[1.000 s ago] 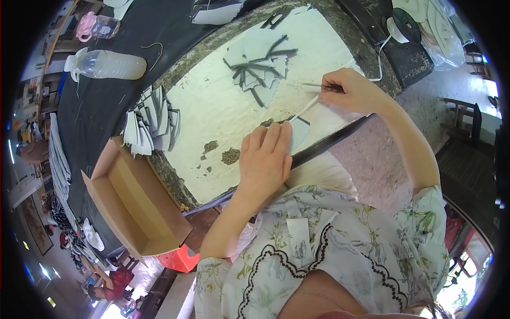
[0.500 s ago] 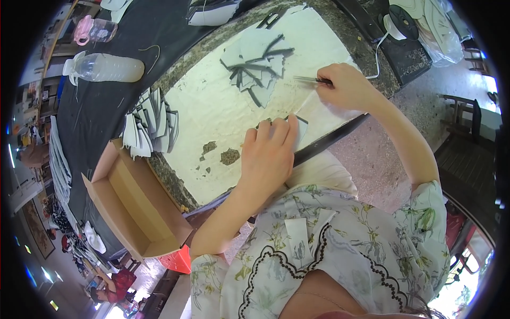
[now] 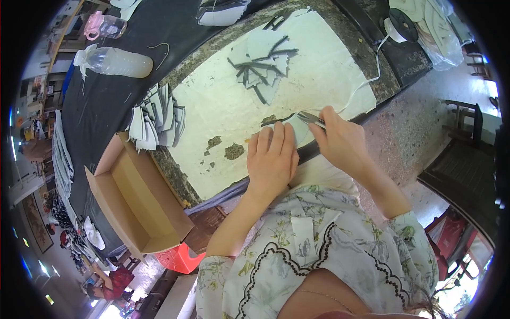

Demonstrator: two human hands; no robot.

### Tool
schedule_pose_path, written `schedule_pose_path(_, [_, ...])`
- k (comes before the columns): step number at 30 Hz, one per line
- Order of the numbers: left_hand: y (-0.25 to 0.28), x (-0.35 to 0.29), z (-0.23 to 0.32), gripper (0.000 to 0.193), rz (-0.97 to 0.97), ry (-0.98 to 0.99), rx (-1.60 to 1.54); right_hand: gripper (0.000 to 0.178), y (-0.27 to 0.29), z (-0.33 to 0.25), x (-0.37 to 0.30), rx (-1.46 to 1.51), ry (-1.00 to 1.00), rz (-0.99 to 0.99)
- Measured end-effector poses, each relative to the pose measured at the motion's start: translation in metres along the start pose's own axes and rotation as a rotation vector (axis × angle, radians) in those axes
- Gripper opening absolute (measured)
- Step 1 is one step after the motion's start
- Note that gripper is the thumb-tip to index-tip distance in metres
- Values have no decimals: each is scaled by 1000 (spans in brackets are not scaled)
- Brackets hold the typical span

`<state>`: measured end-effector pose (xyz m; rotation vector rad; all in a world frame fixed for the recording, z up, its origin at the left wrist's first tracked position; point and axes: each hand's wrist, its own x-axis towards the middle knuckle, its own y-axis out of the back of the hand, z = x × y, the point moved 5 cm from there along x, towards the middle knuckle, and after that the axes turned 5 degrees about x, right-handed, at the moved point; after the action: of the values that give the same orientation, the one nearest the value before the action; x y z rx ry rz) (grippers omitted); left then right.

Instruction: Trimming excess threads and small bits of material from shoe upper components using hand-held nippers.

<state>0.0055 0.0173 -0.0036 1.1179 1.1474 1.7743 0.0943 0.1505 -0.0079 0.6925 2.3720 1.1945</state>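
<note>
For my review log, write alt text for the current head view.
A person's left hand rests on a flat, pale-grey piece on a worn white sheet; the right hand holds a slim silver tool at its edge. Dark-edged grey pieces overlap beyond.

Mottled table (image 3: 218, 48), pale worn sheet (image 3: 207, 111) on top. Sheet carries fanned pile of grey pieces (image 3: 260, 48), single grey piece (image 3: 303, 134) near front edge. Second stack (image 3: 156, 117) at sheet's left edge. Black cover (image 3: 101, 111) carries cloudy bottle (image 3: 122, 63), pink-topped jug (image 3: 110, 25).
</note>
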Motion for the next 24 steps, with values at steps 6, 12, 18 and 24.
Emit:
schedule_pose_path(6, [-2,-2,0,49,-1,-4,11,29,-11,-9,6,-77,112,98])
schedule_pose_path(12, [1,-3,-1,54,-21,12,-3,26,-10,4,11,24,-17,93])
schedule_pose_path(18, [-1,-3,-3,61,-9,-30,27,36,24,-8,19,267,208,289])
schedule_pose_path(24, [7,-12,-7,49,20,-46,-12,44,11,6,14,335,42,193])
